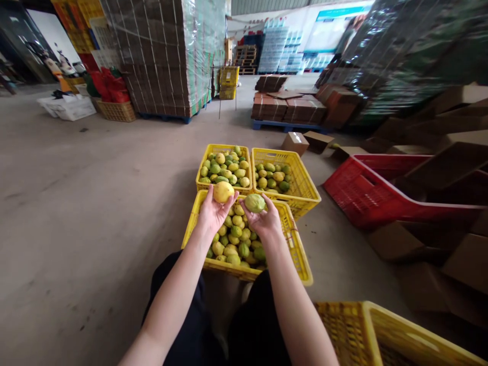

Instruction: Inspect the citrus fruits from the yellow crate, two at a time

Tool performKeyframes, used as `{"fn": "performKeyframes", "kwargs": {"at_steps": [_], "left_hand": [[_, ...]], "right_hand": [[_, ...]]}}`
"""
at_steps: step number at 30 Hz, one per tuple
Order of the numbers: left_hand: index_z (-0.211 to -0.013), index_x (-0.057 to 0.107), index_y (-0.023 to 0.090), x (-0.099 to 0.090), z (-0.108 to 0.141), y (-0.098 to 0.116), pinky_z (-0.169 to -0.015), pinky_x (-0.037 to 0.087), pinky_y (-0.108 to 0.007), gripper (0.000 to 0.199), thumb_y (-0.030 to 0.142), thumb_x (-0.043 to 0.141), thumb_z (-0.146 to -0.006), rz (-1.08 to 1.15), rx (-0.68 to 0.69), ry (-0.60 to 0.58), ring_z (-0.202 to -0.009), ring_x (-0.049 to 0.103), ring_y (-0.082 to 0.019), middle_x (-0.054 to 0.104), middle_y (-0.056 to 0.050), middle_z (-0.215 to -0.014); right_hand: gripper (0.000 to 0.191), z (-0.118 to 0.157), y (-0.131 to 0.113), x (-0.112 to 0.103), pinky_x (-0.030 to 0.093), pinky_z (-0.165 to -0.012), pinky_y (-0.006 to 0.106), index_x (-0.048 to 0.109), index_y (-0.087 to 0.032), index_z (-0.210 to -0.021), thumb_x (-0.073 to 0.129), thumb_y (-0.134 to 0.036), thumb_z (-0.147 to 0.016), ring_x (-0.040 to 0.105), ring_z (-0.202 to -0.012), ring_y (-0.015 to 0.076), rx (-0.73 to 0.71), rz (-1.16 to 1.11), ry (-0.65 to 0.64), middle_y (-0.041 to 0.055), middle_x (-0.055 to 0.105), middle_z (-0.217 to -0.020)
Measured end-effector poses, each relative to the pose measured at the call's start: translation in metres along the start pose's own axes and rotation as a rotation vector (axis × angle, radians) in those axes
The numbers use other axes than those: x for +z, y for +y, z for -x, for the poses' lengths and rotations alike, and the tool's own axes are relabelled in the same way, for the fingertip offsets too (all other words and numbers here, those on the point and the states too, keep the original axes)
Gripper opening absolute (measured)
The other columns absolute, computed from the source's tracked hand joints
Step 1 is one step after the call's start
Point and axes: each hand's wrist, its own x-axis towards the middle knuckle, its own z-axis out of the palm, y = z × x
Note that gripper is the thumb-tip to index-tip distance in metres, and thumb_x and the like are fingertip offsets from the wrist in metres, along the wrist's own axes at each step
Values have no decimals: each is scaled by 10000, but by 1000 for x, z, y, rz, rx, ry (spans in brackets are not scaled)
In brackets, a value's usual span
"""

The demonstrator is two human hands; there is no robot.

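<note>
Cradled in my left hand is a yellow fruit. My right hand holds a greener, ridged fruit between thumb and fingers. Both hands are raised side by side over the near yellow crate, which holds many green and yellow fruits. Beyond it stand two more yellow crates: the left crate is well filled with mixed fruit, and the right crate has fruit mostly in its left part.
A red crate with cardboard stands at the right, among loose cartons. Another yellow crate is at the lower right. Farther back are a wrapped pallet stack and flattened cardboard on a blue pallet.
</note>
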Motion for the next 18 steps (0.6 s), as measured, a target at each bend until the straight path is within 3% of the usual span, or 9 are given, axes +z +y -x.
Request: {"fn": "performKeyframes", "kwargs": {"at_steps": [10, 18], "left_hand": [[-1129, 609, 71, -2, -7, -10, -613, 625, -226, 343, 343, 488, -958, -46, 68, 93, -1024, 686, -276, 679, -161, -986], [-1116, 617, 87, -1, -6, -15, -601, 624, -221, 321, 340, 503, -954, -55, 80, 112, -986, 699, -263, 685, -139, -943]], "right_hand": [[159, 4, 3, 3, 634, -594, 332, 598, -149, -935, 515, -276, -889, 731, -676, 233, -3, 5, 71, 69, 718, -652], [235, 12, -1, 5, 614, -539, 246, 603, -141, -960, 468, -332, -934, 722, -659, 195, 22, -1, 130, 54, 704, -639]]}}
